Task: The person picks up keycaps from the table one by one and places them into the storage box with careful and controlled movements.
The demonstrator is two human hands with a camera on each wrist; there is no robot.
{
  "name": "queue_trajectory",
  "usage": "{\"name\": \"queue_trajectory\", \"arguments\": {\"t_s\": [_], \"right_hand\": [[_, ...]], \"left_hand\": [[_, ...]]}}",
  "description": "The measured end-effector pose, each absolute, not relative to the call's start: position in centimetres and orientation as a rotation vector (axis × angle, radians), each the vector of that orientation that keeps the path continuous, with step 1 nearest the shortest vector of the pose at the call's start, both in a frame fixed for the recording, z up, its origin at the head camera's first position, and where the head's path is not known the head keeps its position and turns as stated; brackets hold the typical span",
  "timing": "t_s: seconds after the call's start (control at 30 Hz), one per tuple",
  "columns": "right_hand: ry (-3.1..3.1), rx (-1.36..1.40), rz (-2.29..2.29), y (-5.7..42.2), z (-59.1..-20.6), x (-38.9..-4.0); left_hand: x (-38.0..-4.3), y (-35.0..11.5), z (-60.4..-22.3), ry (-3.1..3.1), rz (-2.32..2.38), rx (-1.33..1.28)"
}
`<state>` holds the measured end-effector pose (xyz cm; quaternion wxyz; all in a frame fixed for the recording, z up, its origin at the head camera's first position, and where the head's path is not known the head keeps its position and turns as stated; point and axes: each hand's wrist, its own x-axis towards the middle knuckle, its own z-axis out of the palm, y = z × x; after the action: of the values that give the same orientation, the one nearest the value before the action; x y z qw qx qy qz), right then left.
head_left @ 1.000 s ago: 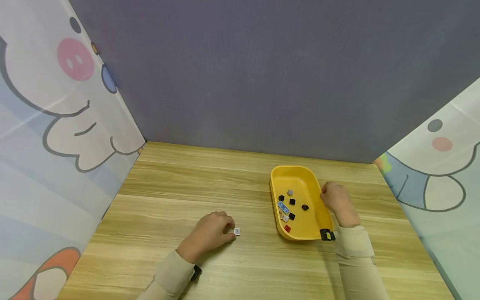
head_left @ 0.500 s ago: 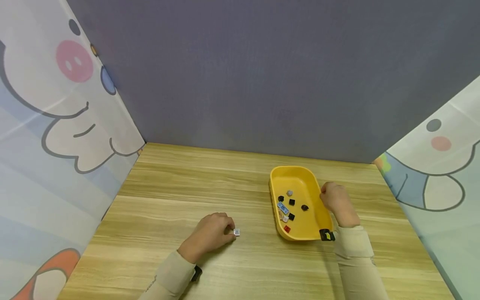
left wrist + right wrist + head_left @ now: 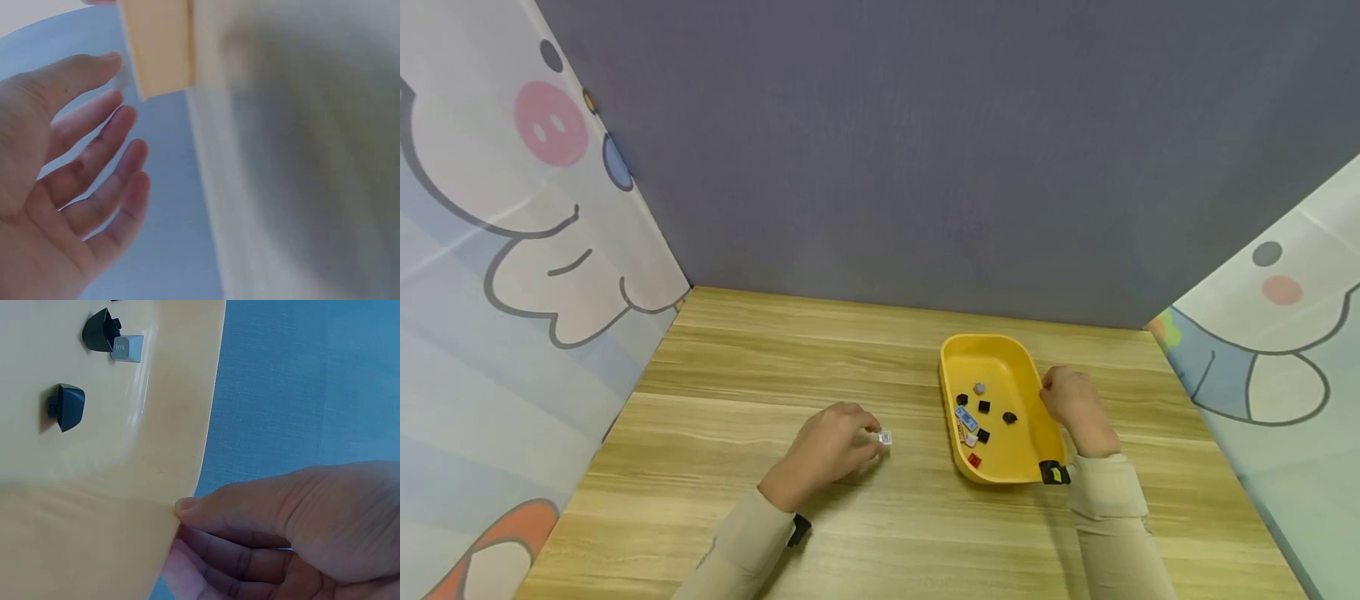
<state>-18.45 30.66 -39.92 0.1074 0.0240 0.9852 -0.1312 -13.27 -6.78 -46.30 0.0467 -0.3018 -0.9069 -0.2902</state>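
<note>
My left hand [image 3: 829, 450] pinches a small white keycap [image 3: 885, 437] between thumb and fingertips, left of the yellow tray [image 3: 988, 348]. In the left wrist view the thumb and index finger meet at a pale blurred piece, the keycap [image 3: 122, 75], and the other fingers are loosely bent. The tray's right rim is gripped by my right hand [image 3: 1071, 407], its thumb [image 3: 190, 505] over the edge and fingers underneath. Inside lie several loose keycaps, among them a long blue keycap [image 3: 967, 418], a red keycap [image 3: 974, 460], a black keycap [image 3: 69, 407] and a grey "Ins" keycap [image 3: 128, 348].
A wood-grain table [image 3: 760, 350] carries the tray on its right half. A grey-purple panel [image 3: 880, 167] stands along the far edge, with cartoon-printed sheets [image 3: 467, 275] on both sides. A black strap piece [image 3: 1054, 472] at the right wrist overlaps the tray's near corner.
My left hand has moved up and slightly right in the head view, taking the white keycap off its earlier spot on the table. The right hand and tray have stayed put.
</note>
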Motion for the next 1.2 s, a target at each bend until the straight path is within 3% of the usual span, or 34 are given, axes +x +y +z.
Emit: {"name": "queue_trajectory", "arguments": {"t_s": [0.53,0.87,1.2], "right_hand": [[2.929,0.064,-0.381,30.8,-40.4,-18.1],[2.924,0.079,-0.376,30.6,-40.0,-18.2],[2.924,0.114,-0.351,30.5,-40.1,-18.6]], "left_hand": [[-18.3,-3.2,-41.4,-2.572,-1.000,-0.875],[-21.6,3.3,-38.5,-2.573,-0.987,-1.125],[-23.6,8.6,-38.1,-2.674,-0.923,-1.179]]}}
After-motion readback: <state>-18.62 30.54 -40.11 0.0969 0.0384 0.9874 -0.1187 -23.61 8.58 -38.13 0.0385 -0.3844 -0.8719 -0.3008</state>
